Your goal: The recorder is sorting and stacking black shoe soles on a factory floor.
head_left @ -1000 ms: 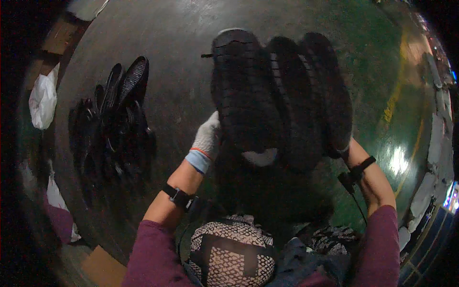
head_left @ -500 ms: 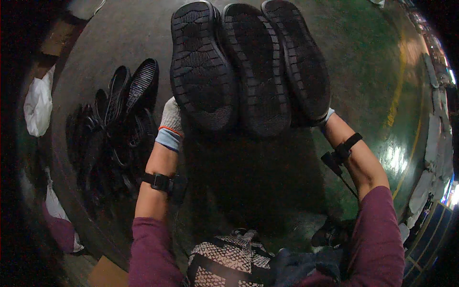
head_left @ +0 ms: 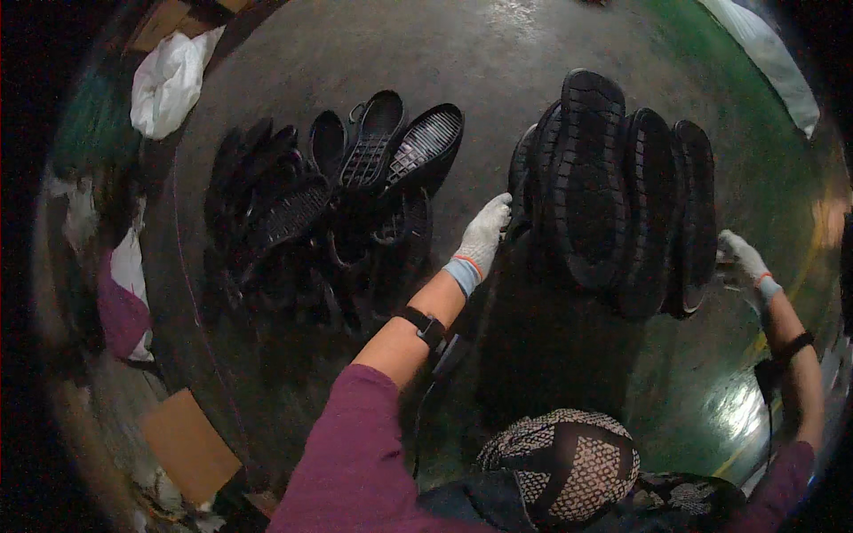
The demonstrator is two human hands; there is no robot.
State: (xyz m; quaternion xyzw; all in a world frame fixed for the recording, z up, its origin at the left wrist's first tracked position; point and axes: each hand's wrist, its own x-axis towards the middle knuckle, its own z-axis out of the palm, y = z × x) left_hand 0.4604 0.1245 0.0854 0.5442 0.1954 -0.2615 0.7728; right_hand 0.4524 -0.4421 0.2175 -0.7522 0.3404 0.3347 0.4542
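Fingers (head_left: 494,213) of both gloved hands are clamping a row of black soles (head_left: 613,191); uneven squeeze risks middle ones slipping out.

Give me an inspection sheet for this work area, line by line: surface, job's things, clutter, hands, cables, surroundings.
Surface: dark concrete floor, green-tinted and glossy toward the person's right.
Job's things: row of black shoe soles, tread side up, pressed together between both hands.
Clutter: pile of black soles lying loose on the floor to the left; cardboard piece; white bag.
Hands: left hand in a white glove, pressed on the row's left end; right hand gloved, on the right end. Black strap on each forearm.
Cables: thin black lead hanging from the left forearm strap.
Surroundings: white sheet at upper right; edges dark, hard to tell.
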